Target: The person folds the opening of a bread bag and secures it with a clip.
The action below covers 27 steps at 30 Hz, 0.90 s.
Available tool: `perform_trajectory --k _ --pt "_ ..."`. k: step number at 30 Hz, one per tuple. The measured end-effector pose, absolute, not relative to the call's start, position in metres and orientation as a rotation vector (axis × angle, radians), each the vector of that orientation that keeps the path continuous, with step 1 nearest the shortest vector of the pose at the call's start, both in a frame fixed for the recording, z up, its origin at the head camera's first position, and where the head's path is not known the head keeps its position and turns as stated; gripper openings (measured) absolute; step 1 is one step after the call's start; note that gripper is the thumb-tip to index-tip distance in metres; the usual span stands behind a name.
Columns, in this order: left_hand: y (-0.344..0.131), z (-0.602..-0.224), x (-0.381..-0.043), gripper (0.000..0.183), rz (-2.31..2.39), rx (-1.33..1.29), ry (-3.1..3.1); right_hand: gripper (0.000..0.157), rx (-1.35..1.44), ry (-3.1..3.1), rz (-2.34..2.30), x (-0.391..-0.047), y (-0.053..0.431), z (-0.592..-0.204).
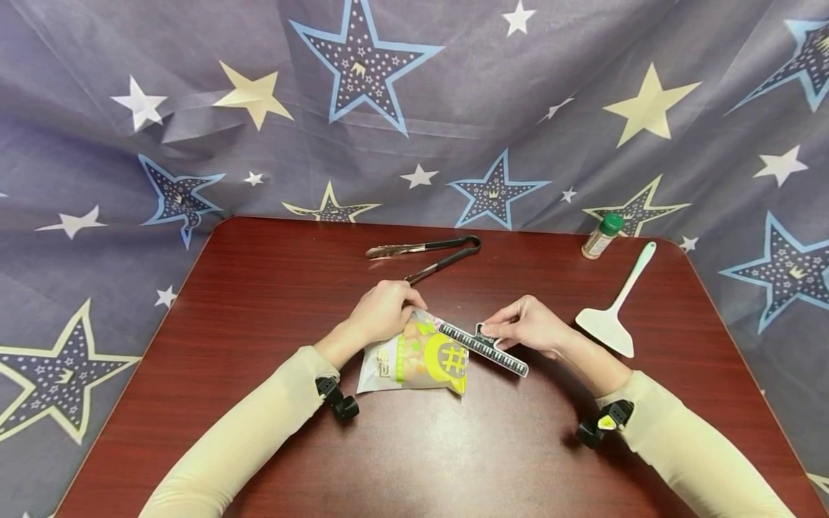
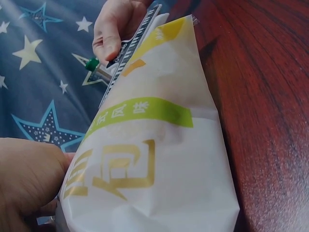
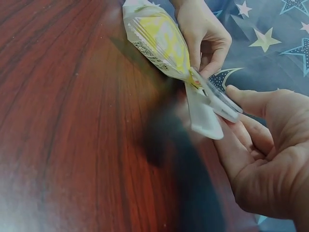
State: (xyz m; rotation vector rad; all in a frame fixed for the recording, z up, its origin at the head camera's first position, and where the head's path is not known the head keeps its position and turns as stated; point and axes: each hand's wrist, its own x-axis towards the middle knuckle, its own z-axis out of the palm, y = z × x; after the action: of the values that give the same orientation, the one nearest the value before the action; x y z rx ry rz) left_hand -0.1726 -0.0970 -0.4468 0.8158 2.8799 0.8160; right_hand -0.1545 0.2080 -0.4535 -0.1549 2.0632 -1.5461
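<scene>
A white, yellow and green food bag [image 1: 414, 363] is tilted up off the table at the middle. My left hand [image 1: 386, 311] grips its upper edge, and the thumb side shows beside the bag [image 2: 120, 164] in the left wrist view. With thumb and fingers, my right hand [image 1: 532, 327] pinches the handle of a long bag clip [image 1: 508, 361] patterned with piano keys. The clip lies along the bag's right edge, its far end sticking out past the bag. In the right wrist view, the white jaws of the clip [image 3: 203, 118] are spread apart close to the gathered bag edge.
Black-handled metal tongs [image 1: 453, 252] lie behind the left hand. At the back right stands a green-capped seasoning jar [image 1: 602, 236]. A pale spatula [image 1: 607, 327] rests right of the right hand. A star-patterned cloth [image 1: 414, 144] hangs behind the dark red table [image 1: 291, 273].
</scene>
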Motion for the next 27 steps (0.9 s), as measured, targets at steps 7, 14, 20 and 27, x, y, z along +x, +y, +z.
perform_trajectory --k 7,14,20,27 --pt "-0.0970 -0.4474 -0.1728 0.028 0.824 0.815 2.877 0.029 -0.160 2.051 -1.560 -0.1560 0.2020 -0.4576" --pt "-0.0973 -0.4475 -0.1729 0.029 0.834 0.817 2.876 0.029 -0.161 2.070 -1.558 -0.1582 0.1993 -0.4585" --pt "-0.0969 -0.4477 -0.1731 0.029 0.840 0.826 2.880 0.029 -0.155 2.071 -1.568 -0.1607 0.1993 -0.4595" --pt "-0.0969 -0.4477 -0.1721 0.029 0.836 0.813 2.877 0.030 -0.167 2.076 -1.566 -0.1606 0.1983 -0.4607"
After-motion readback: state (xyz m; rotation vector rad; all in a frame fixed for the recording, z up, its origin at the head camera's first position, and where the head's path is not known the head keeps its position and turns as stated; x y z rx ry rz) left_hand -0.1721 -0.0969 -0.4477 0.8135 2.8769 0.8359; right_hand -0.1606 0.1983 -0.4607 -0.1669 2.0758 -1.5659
